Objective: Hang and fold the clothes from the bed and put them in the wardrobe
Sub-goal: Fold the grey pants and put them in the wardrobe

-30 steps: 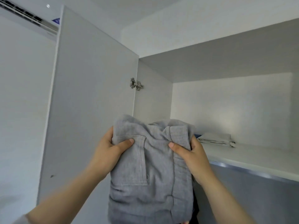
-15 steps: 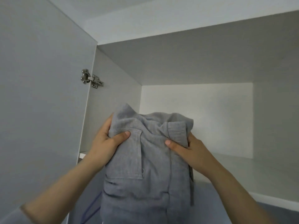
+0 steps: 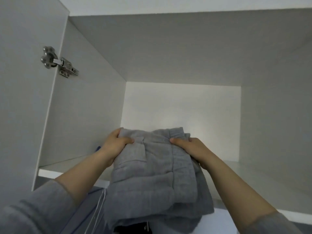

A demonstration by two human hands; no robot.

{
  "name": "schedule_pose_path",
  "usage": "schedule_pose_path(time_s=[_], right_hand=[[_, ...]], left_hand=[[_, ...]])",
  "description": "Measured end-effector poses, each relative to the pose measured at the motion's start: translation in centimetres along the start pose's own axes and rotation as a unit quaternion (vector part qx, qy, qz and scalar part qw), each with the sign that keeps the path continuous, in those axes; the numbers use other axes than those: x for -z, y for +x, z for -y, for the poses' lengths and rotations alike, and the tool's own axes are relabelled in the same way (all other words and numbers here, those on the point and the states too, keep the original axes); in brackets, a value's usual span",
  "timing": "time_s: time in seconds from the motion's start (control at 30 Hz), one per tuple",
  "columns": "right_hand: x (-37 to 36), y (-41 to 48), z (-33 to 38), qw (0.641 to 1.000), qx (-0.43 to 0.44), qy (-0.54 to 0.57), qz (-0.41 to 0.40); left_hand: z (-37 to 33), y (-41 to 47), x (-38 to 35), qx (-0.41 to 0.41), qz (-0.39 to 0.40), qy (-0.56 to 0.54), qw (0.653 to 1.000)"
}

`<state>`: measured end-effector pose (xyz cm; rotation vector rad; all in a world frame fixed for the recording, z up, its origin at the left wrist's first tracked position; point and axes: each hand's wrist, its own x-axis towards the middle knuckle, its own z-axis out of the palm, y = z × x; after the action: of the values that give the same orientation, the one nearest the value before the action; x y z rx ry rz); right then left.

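Head view, grip: left hand and right hand pinch the folded grey garment at its far corners, thumbs on top.
Garment position: far end over the wardrobe shelf, near end overhanging.
Progress: folded, judged not yet released.

Room to pass above the wardrobe shelf to the far back panel; hemmed left by side panel and hinge.

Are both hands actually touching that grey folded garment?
Touching. The head view shows the left hand and right hand gripping the garment at its sides, thumbs on top.
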<state>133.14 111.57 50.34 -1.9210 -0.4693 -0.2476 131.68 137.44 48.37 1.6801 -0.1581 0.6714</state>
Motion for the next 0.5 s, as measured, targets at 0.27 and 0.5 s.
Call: schedule_pose_path(time_s=[0.27,0.5], right_hand=[[-0.7,0.5,-4.6,0.985,-0.1,0.056,0.126],[-1.2,0.9,-5.0,0.996,0.006,0.058,0.062]], left_hand=[[4.3,3.0,0.4,0.069,0.122,0.178,0.974],[4.5,3.7,0.0,-0.089,0.132,0.156,0.975]])
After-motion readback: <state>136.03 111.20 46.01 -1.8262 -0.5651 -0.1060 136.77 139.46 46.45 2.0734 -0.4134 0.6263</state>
